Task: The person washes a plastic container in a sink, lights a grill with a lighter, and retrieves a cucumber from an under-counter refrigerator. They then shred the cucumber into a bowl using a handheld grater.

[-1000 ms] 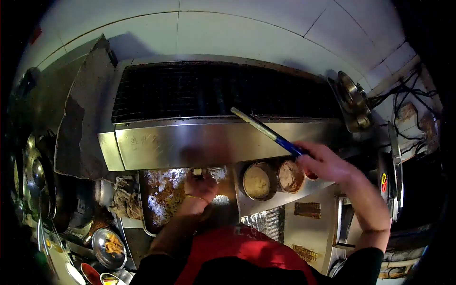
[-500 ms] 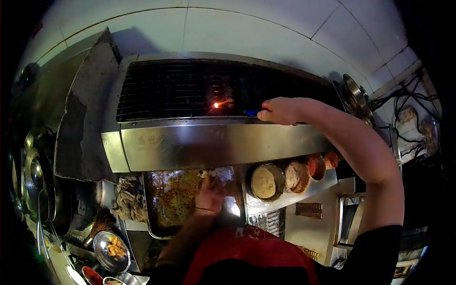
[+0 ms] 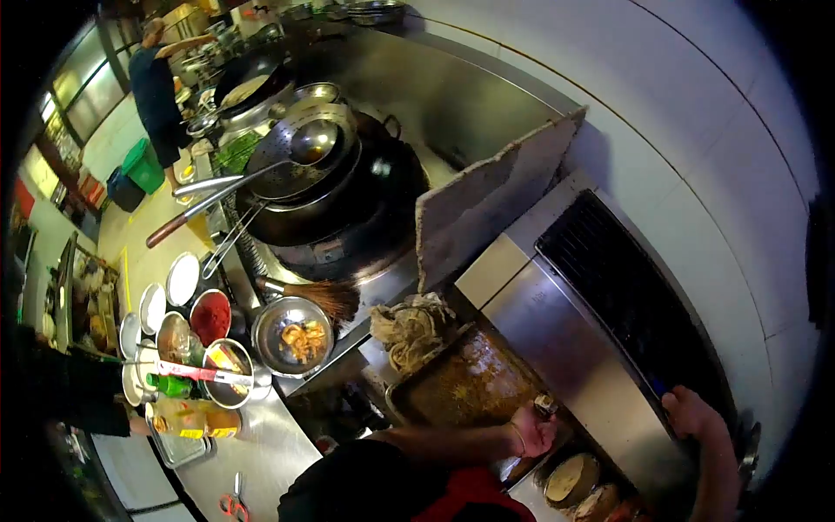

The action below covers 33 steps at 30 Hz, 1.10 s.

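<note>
My right hand [image 3: 690, 412] is closed around a lighter [image 3: 658, 386], whose blue part shows at the front edge of the black grill [image 3: 631, 283]. My left hand [image 3: 532, 431] reaches under the grill's steel front [image 3: 565, 326]. Its fingers curl at a small pale knob [image 3: 545, 403], partly hiding it. Below that hand lies a greasy brown-stained tray [image 3: 470, 378], with a crumpled cloth [image 3: 413, 331] at its far left corner.
A bowl of pale powder [image 3: 570, 480] stands near my left forearm. Left of the grill rises a worn upright panel [image 3: 496, 196], beyond it a wok [image 3: 383, 187]. Scissors [image 3: 235, 500] lie on the steel counter [image 3: 274, 452]. A co-worker [image 3: 156, 91] stands far back; another person's sleeve [image 3: 87, 391] shows at left.
My view has swung left, bringing the woks and the co-worker into sight. A small flame glowed inside the grill earlier; no flame shows now. Both hands stay near the same places on the grill.
</note>
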Available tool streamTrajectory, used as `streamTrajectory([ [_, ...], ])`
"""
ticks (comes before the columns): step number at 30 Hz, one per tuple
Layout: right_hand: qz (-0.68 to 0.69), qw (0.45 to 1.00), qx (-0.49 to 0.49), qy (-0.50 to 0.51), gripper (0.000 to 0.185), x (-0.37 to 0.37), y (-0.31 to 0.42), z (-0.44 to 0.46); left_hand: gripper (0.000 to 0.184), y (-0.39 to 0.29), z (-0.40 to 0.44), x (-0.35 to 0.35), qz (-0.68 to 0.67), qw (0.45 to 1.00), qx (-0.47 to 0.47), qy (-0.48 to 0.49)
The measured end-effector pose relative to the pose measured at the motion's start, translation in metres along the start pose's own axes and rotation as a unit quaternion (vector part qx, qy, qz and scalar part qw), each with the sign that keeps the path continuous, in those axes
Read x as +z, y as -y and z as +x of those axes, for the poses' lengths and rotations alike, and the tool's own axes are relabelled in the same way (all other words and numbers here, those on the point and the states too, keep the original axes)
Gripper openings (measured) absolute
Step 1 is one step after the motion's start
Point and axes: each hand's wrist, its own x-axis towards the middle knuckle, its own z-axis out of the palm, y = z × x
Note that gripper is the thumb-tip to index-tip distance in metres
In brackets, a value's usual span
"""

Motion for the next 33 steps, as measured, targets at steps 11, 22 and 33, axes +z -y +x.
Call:
streamTrajectory([
  [11,-0.259,0.945,-0.180,-0.091,0.034,0.006,-0.075,0.044,0.035,-0.015,0.031,-0.037,-0.027,0.988,-0.070,0.134],
  [22,-0.110,0.994,0.000,-0.010,0.046,0.002,-0.008,0.003,0.011,-0.034,-0.018,-0.025,0.191,0.963,-0.125,0.141],
  [33,-0.069,0.993,0.098,0.014,0.036,-0.023,-0.001,-0.087,0.027,-0.019,-0.044,-0.004,0.289,0.932,-0.019,0.218],
])
